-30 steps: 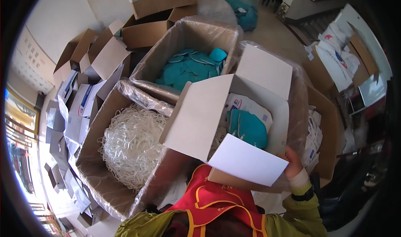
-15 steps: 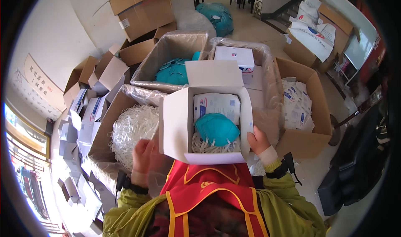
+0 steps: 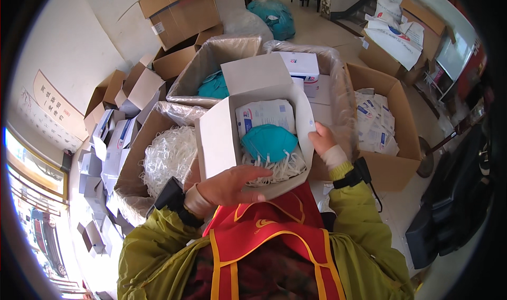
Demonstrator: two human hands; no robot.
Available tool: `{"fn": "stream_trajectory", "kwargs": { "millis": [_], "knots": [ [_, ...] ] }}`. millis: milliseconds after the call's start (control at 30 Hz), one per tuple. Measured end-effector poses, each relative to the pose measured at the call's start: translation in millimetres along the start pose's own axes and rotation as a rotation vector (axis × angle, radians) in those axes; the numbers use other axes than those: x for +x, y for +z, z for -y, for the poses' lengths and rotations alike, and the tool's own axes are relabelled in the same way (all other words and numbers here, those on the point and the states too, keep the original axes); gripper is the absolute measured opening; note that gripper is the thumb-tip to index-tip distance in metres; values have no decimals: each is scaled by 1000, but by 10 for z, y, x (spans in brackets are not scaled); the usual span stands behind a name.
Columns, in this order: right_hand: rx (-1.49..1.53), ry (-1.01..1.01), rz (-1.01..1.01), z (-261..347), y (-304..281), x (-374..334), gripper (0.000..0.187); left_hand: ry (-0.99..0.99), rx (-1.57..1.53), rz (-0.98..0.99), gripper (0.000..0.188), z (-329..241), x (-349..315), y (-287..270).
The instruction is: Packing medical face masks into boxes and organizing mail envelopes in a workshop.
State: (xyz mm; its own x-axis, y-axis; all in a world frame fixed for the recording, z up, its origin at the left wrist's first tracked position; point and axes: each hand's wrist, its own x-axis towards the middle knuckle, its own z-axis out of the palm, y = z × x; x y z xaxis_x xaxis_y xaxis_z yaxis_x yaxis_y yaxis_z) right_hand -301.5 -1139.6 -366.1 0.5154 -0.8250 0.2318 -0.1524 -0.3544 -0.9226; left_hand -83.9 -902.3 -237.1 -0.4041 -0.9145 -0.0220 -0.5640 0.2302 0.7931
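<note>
White card makes up the open box [image 3: 217, 140], held in front of the person's red apron [image 3: 264, 231] with its flaps spread. Inside lies a teal mask [image 3: 269, 142], its curved face toward the far side, between a printed packet [image 3: 264, 114] behind it and a loose bunch of pale straps [image 3: 282, 171] at the near wall. Of the two hands, the right hand [image 3: 322, 139] grips the box at its right edge, thumb and fingers closed on the card. The left hand [image 3: 231, 185] is open at the near left corner, fingers apart — one reaches over the rim toward the straps, while the thumb lies lower, outside; whether it presses on the card I cannot tell. Around them stand large cartons: to the left, one lined with clear plastic holds a heap of white strips [image 3: 169, 160]; beyond the box, another holds more teal masks [image 3: 213, 86]; behind on the right, a closed box [image 3: 297, 63] sits in a third — and farther right a brown carton [image 3: 388, 170] holds many small packets [image 3: 376, 121].
</note>
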Motion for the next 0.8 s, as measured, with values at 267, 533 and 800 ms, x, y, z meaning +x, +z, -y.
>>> {"fn": "stream_trajectory", "kwargs": {
  "millis": [267,533,800],
  "knots": [
    [17,174,44,180,98,-51,36,79,-193,-108,60,-114,-260,-125],
    [-257,-187,29,856,32,-827,52,97,440,-588,35,176,-370,308],
    [-748,-618,253,973,38,-912,35,278,409,-409,37,105,-285,319]
  ]
}}
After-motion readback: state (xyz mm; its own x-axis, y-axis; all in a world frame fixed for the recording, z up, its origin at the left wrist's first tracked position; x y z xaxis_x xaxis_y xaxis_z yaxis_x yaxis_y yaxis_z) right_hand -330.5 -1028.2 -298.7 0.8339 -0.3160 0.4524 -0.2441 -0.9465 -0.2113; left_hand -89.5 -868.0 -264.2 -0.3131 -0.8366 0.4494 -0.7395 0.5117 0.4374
